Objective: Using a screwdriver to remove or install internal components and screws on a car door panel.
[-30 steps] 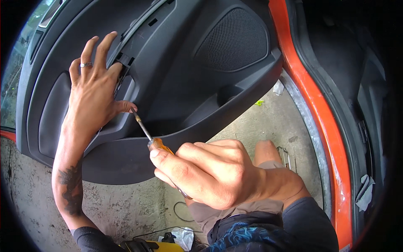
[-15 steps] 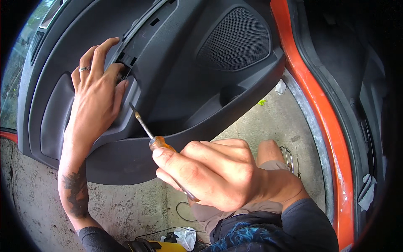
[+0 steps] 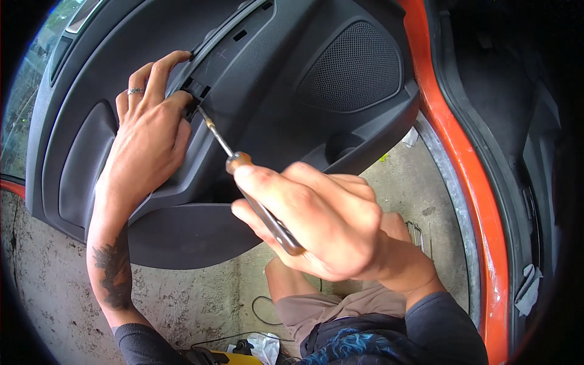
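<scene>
A dark grey car door panel (image 3: 255, 109) spreads out below me, with a small rectangular opening (image 3: 194, 91) in its armrest trim (image 3: 193, 155). My left hand (image 3: 143, 137), wearing a ring, curls over the trim, one fingertip at the opening and the thumb along its near side. My right hand (image 3: 316, 213) is closed around a screwdriver (image 3: 224, 143) with a brown handle and a thin metal shaft. The screwdriver's tip meets the edge of the opening beside my left fingers; whether it enters the opening is hard to see.
A speaker grille (image 3: 356, 67) is set in the door. To the right runs the orange door sill (image 3: 480, 201), with a crumpled tissue (image 3: 528, 291) near it. A yellow tool (image 3: 234, 358), a white wrapper (image 3: 264, 348) and a cable lie on the concrete floor (image 3: 182, 298).
My right hand has brought the screwdriver up and forward, its tip moving from over the armrest to the opening's edge. The left hand keeps its place on the trim; the view has shifted slightly.
</scene>
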`<control>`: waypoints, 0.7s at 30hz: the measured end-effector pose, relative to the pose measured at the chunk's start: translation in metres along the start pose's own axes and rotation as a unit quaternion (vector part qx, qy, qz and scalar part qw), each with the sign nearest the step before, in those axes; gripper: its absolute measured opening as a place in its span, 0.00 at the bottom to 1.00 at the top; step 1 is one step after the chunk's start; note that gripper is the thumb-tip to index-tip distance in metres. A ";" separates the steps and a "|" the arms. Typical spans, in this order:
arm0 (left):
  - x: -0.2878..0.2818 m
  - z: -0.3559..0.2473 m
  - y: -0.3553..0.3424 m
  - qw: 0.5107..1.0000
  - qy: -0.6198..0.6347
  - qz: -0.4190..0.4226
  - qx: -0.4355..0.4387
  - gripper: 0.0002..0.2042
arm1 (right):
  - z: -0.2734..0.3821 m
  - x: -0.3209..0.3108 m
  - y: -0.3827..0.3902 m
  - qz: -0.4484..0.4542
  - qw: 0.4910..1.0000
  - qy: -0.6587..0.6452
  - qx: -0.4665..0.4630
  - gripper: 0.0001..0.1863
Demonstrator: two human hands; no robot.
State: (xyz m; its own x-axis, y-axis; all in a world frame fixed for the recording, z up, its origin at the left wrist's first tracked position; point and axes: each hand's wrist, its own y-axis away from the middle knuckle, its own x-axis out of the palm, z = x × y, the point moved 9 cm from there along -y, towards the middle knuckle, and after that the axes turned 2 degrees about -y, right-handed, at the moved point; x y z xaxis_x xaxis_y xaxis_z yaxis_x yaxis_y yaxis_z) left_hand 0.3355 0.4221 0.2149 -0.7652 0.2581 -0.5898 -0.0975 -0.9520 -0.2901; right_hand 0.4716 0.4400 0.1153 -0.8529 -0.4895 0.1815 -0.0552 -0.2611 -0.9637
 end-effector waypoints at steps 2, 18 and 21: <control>0.000 0.000 0.000 1.000 -0.010 0.011 0.001 0.11 | -0.001 0.007 -0.001 -0.002 1.000 0.014 -0.012 0.16; 0.006 0.002 0.002 1.000 -0.007 0.027 -0.006 0.15 | -0.001 0.020 -0.008 -0.013 0.999 0.040 -0.032 0.17; 0.006 0.003 0.004 1.000 0.007 0.022 -0.006 0.16 | -0.001 0.020 -0.008 -0.011 0.999 0.035 -0.028 0.17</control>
State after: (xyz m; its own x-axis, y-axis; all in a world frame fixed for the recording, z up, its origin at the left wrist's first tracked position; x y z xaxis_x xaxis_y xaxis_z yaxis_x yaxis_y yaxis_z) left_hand 0.3284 0.4196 0.2130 -0.7597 0.2188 -0.6124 -0.0561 -0.9602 -0.2736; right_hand 0.4542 0.4326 0.1262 -0.8850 -0.4247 0.1908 -0.1014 -0.2242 -0.9693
